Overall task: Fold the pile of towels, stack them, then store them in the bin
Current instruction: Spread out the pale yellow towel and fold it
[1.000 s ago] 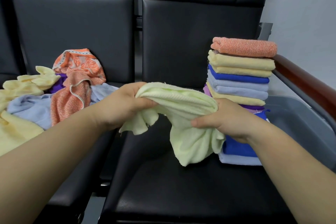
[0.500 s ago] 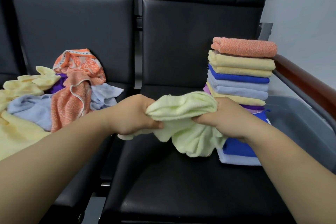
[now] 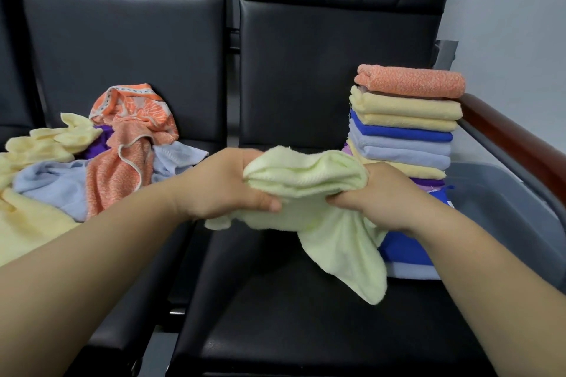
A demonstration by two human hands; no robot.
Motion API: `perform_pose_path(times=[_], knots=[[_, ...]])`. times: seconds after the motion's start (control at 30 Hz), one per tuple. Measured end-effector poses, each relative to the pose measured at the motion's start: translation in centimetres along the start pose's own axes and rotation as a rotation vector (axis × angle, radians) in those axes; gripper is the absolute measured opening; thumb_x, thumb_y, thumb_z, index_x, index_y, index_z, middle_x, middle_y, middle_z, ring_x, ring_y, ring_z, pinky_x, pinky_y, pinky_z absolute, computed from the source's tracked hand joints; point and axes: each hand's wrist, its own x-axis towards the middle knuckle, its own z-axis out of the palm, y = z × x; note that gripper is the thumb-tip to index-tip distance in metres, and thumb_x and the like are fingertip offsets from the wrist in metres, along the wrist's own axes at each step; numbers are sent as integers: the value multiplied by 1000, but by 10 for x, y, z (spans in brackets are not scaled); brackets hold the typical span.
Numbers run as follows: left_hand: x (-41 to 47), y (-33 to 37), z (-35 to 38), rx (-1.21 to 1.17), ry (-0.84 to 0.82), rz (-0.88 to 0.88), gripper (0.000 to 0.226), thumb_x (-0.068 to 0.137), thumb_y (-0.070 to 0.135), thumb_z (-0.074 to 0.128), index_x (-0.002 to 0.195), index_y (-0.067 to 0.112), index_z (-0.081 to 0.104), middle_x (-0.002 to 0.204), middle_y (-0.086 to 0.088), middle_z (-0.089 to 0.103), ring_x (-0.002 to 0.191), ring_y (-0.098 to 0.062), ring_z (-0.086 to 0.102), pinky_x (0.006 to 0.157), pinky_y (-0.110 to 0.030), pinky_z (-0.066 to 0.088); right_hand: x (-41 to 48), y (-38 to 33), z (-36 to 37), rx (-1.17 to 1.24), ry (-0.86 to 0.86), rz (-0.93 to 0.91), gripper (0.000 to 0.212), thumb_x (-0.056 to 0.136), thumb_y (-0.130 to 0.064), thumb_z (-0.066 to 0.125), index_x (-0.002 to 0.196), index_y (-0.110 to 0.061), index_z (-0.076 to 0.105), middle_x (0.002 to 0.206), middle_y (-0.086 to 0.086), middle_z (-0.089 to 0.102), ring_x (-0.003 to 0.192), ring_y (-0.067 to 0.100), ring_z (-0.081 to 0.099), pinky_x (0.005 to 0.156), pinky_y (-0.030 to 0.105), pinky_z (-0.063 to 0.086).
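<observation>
Both hands hold a pale green towel [image 3: 309, 180] bunched above the middle black seat. My left hand [image 3: 220, 187] grips its left end, and my right hand [image 3: 386, 196] grips its right end. A loose corner of the towel hangs down below my right hand. A tall stack of folded towels [image 3: 404, 131] stands on the right side of the same seat, with an orange one on top. An unfolded pile of towels [image 3: 92, 159], yellow, light blue, orange and purple, lies on the left seat. A grey bin [image 3: 502, 202] sits to the right of the stack.
Black padded seat backs [image 3: 321, 55] rise behind everything. A wooden armrest [image 3: 514, 138] runs along the right above the bin. The front of the middle seat [image 3: 291, 330] shows bare black cushion. A gap separates the two seats.
The hands drew closer together and bunched the green towel between them, then lifted it slightly. A longer corner now hangs below the right hand. Stack and pile did not move.
</observation>
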Motion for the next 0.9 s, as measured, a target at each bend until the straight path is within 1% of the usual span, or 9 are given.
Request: perform_pose_path(times=[0.07,0.17,0.27,0.4,0.57,0.63,0.77,0.83,0.9], knots=[[-1,-5,-4,247,-73,-75,25,74,23,90,90,21,70,80,5,76,76,-14,73,67,-34,58,0,2,-3,124,-26,-2,15,82,-31,81,94,-23,77,91,-4,79,91,15,74,87,46,60],[-1,-10,-7,266,-41,-91,18,81,24,86,82,16,69,74,4,74,72,-13,71,67,-32,55,-1,0,0,253,-105,-45,20,86,-17,80,105,-21,77,100,-2,80,97,16,76,96,51,60],[-3,-12,-10,-10,64,-84,21,83,24,83,96,11,73,88,-12,77,83,-31,74,74,-45,59,-3,-2,1,279,-170,-41,30,82,-16,85,111,-21,76,106,-2,80,102,17,76,98,51,58],[-1,-9,-6,-431,91,8,42,80,12,74,120,5,67,116,-18,73,109,-35,71,91,-47,59,-4,-4,5,-46,-170,-46,32,71,-27,91,99,-26,73,94,-9,78,89,10,75,86,42,63],[3,-2,2,-631,-2,4,48,80,2,75,126,5,63,121,-19,71,110,-33,71,81,-36,60,-3,-5,9,-217,-39,-45,18,75,-26,85,80,-20,69,79,0,74,74,17,68,66,34,54],[2,-1,1,-482,-53,1,48,79,6,81,124,7,65,117,-16,73,108,-32,72,81,-40,61,-1,-4,5,-221,10,-47,21,78,-31,83,78,-16,68,76,3,71,70,16,61,62,32,46],[1,-5,-2,293,-15,-32,25,75,24,90,92,19,73,86,5,77,84,-14,74,82,-46,59,-1,-3,-5,-148,50,-60,25,82,-33,80,76,-14,65,67,-4,63,65,11,53,58,28,38],[1,-9,-4,276,22,-46,19,79,25,87,89,16,74,84,5,77,82,-13,73,79,-43,59,-2,-2,-7,-85,45,-60,30,81,-28,80,70,-11,58,62,-5,54,61,9,45,59,29,36],[0,-12,-8,95,70,-45,17,84,20,84,95,13,74,88,1,78,84,-14,74,77,-38,58,-2,-3,-6,-129,10,-68,34,79,-24,80,65,-15,50,56,-9,46,56,9,41,56,27,34]])
